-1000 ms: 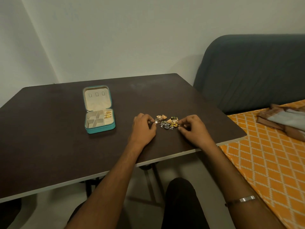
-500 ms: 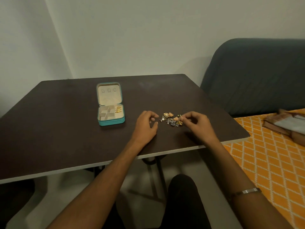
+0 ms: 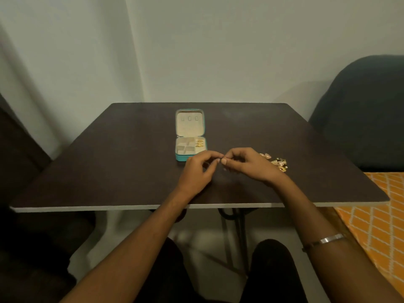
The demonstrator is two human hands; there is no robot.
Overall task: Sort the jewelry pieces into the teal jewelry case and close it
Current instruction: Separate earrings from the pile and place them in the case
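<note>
A dark brown desk (image 3: pixel 131 162) is standing against a pale wall, with a grey-blue cushioned seat back (image 3: pixel 360 110) rising at the right and an orange patterned cover (image 3: pixel 376 217) lying below it. One teal jewelry case (image 3: pixel 189 134) is sitting open near the desk's middle, its lid lying back and gold pieces (image 3: pixel 199 143) lying in a right compartment. One small heap of jewelry pieces (image 3: pixel 277 162) is lying just right of the hands. The left hand (image 3: pixel 197 170) and right hand (image 3: pixel 247 164) are meeting fingertip to fingertip, fingers pinched narrow; whether they are holding anything cannot be told. One metal bangle (image 3: pixel 325 240) is circling the right forearm.
</note>
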